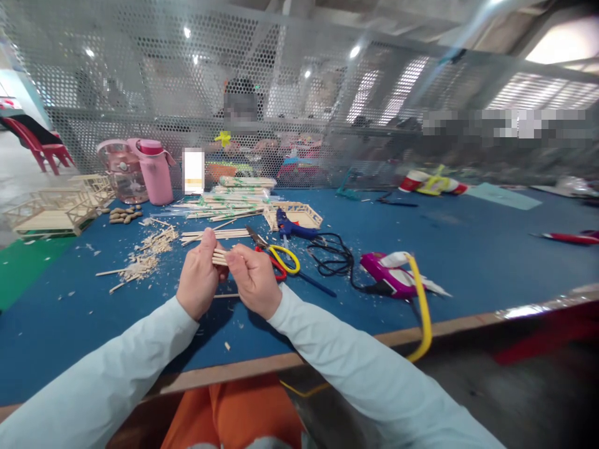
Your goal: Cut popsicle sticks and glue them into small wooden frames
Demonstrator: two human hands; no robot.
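Close together above the near side of the blue table, my left hand (199, 277) and my right hand (255, 274) both grip a small bundle of short wooden sticks (219, 256). My thumbs press on it from above; the fingers beneath are partly hidden. Just past my right hand lie scissors (291, 259) with red and yellow handles. A blue glue gun (294, 227) rests behind them, beside a small stick frame (302, 215). Longer loose sticks (224, 234) lie behind my hands, and one stick (227, 295) is on the table below them.
Stick scraps (152, 249) are heaped at left, near peanuts (124, 215), a pink bottle (156, 171) and stick models (56, 209). Packed sticks (234, 196) lie at the back before a perforated metal screen (163, 75). At right is a purple tool (390, 274) with black cord.
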